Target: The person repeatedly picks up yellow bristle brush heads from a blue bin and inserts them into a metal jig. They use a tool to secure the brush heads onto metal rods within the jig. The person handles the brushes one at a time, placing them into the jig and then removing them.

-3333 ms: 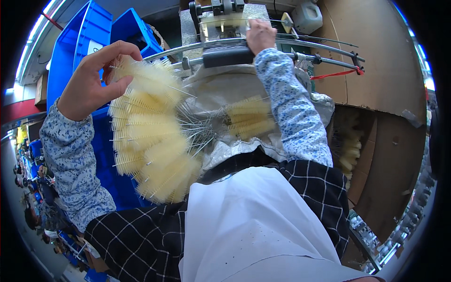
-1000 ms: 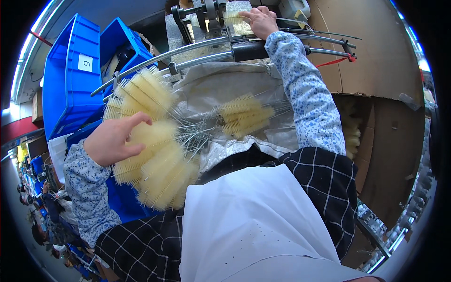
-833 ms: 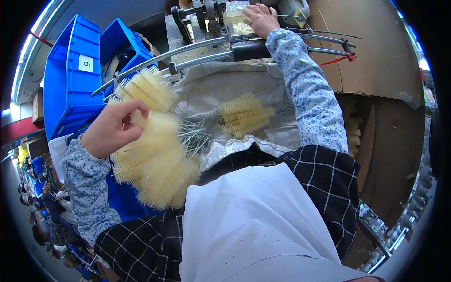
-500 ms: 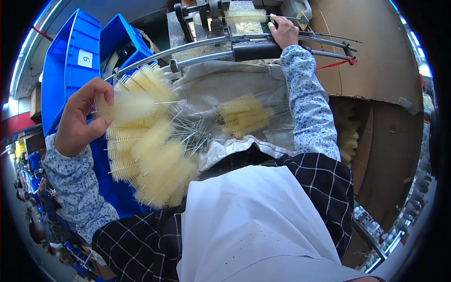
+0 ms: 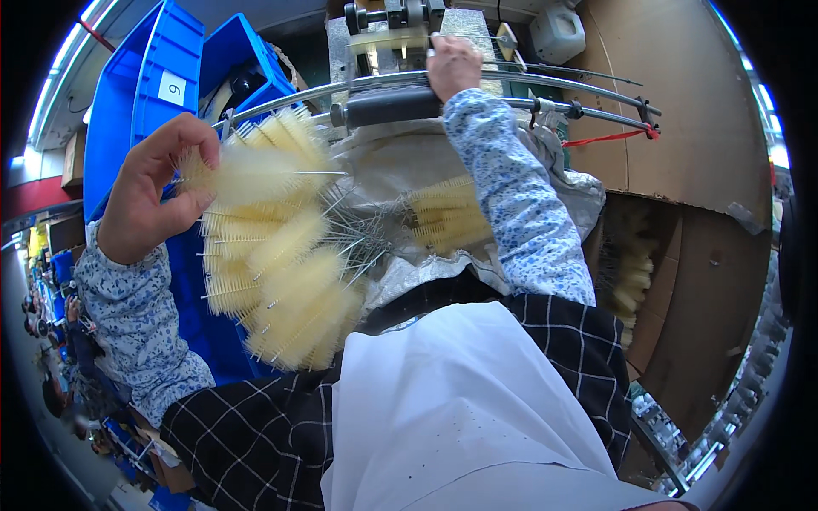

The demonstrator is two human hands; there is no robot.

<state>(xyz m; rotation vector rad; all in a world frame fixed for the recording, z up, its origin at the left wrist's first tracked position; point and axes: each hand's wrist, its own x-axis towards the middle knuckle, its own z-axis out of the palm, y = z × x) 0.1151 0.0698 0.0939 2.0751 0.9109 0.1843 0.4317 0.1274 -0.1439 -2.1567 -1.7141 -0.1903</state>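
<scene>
Brown cardboard rises along the right side, with more pale brushes in the shadowed space beneath its upper part. A white apron fills the lower middle, lying over a black checked garment. Blue bins stand at the upper left, and more blue plastic shows below them, beside and under a broad heap of cream bottle-type brushes. The heap's bristle ends point left and its wire stems gather toward the middle, over a whitish sack. A smaller bunch of brushes lies on the sack to the right. Beyond, metal rails cross in front of a machine, with a black sleeve on the nearer one; a whitish jug stands behind to the right. The left hand pinches one brush by its bristled left end between thumb and bent fingers, holding it level over the heap, stem to the right. The right hand reaches over the rails to the right end of another brush lying crosswise at the machine; whether its fingers close on that brush cannot be told. A red strip is tied at the rails' right end.
</scene>
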